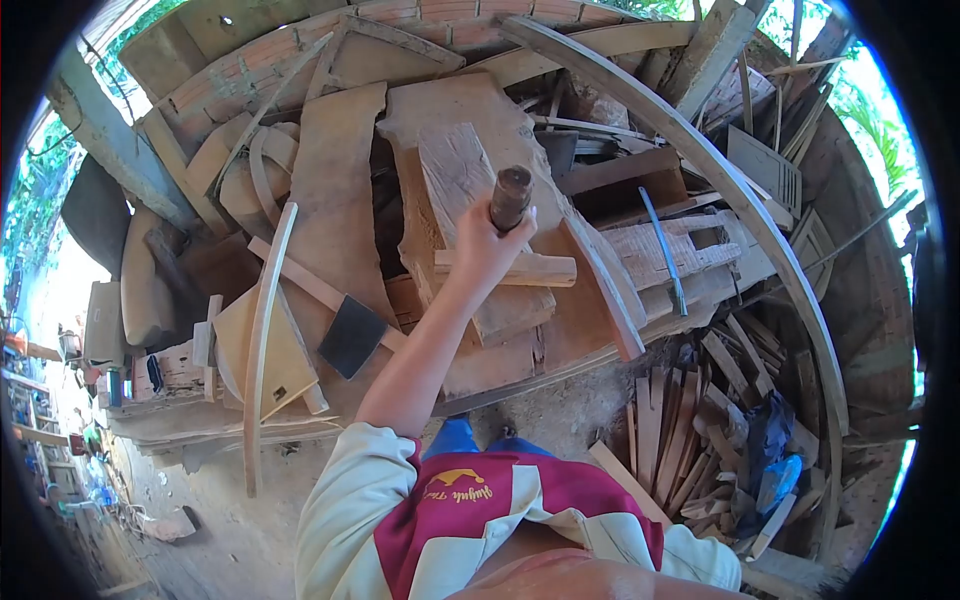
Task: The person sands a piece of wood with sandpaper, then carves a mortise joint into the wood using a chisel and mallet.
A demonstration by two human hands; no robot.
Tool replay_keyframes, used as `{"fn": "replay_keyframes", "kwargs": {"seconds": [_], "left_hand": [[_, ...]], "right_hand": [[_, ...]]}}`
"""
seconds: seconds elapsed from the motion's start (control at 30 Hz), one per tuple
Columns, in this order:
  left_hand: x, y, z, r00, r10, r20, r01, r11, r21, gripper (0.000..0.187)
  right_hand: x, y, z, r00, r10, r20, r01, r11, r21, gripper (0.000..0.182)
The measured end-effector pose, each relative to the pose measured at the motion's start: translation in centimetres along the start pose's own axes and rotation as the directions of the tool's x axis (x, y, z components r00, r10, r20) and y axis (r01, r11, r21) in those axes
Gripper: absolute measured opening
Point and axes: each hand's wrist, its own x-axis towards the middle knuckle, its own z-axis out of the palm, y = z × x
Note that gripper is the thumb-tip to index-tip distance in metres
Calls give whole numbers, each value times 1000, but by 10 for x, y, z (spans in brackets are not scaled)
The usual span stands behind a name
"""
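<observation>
My left hand (487,240) is closed around a dark brown, round wooden piece (512,190). Its rounded end points up toward me, while its lower part is hidden by my fingers. Just below that hand, a pale wooden bar (540,270) lies crosswise over a thick, rough plank (455,165). The plank rests on wide, dusty boards (410,105) on the workbench. My right hand is out of view; only the right sleeve (700,558) and some bare forearm show at the bottom edge.
A blue rod-like tool (662,250) lies on a weathered block at right. Toward the left are a black square pad (352,336) and a curved wooden strip (265,350). A long bent strip (735,185) arches over the right side. Wood offcuts (672,440) stand below the bench.
</observation>
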Motion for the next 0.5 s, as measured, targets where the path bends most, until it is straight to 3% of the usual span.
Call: {"fn": "replay_keyframes", "kwargs": {"seconds": [0.1, 0.33, 0.5], "left_hand": [[3, 8, -3, 995, -80, 55, 83, 996, -45, 20], [12, 13, -3, 1000, -11, 16, 12, 1000, -6, 18], [20, 19, -6, 990, -113, 86, 111, 994, 25, 19]], "right_hand": [[0, -4, -5, 999, -11, 53, 11, 1000, 9, 40], [-3, -23, -10, 988, -39, 151, 31, 998, 59, 39], [1, -36, -17, 974, -71, 216, 53, 995, 86, 38]]}}
